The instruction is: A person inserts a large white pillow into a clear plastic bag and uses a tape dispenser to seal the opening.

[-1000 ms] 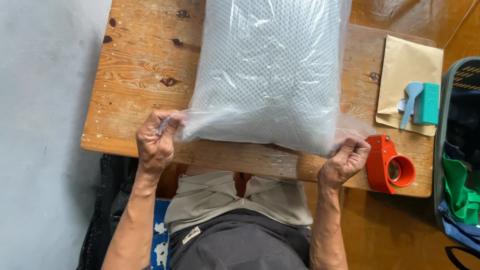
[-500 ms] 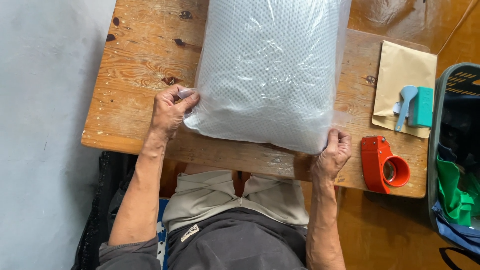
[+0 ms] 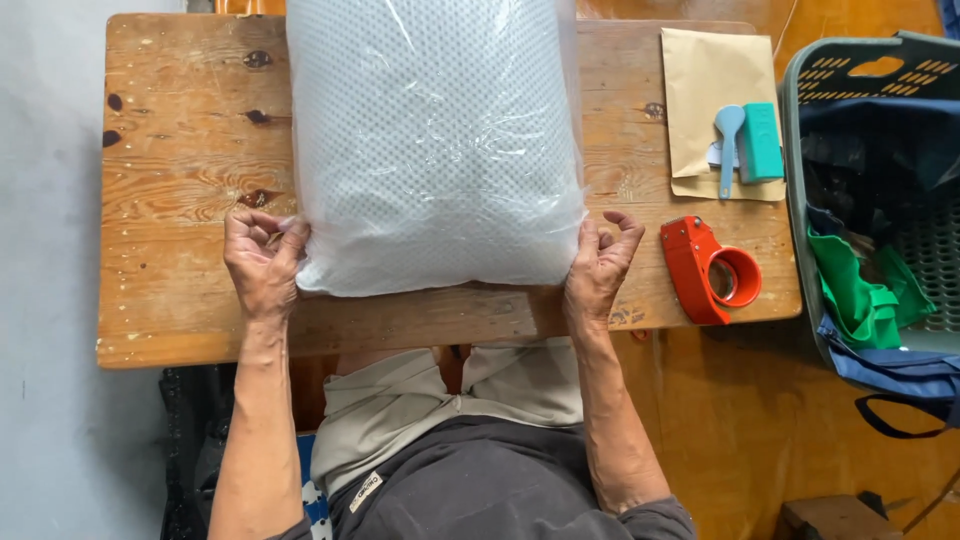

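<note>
Since half a second ago both hands have shifted along the bag's near end: the left hand (image 3: 262, 268), which then pinched a loose plastic flap higher up the bag's left side, now sits at the near left corner, and the right hand (image 3: 600, 270), which then gripped the near right corner from below, now presses against the right edge with no loose film trailing beyond it. The slack plastic that stuck out a second ago is now folded in against the bag.

Nearest the person, the left hand's fingers (image 3: 290, 238) curl against the bag's corner at about 7 o'clock of the bag, pinching the folded film between thumb and fingertips. The right hand's fingers (image 3: 618, 232) are bent and partly clenched at about 5 o'clock of the bag, the palm touching its side; whether they hold film I cannot tell.

Between the hands lies the plastic-wrapped pillow (image 3: 435, 140), white with a dotted weave under clear film, flat on the wooden tabletop (image 3: 170, 190), its near end just inside the tabletop's near edge and its far end running out of view at 12 o'clock.

At 3 o'clock of the right hand, just beside it, stands a red tape dispenser (image 3: 710, 270). Farther, toward 1 o'clock, a tan envelope (image 3: 705, 80) carries a pale blue scoop (image 3: 728, 140) and a teal block (image 3: 762, 142). Off the tabletop at 3 o'clock is a laundry basket (image 3: 800, 110) holding a green cloth (image 3: 860, 290).
</note>
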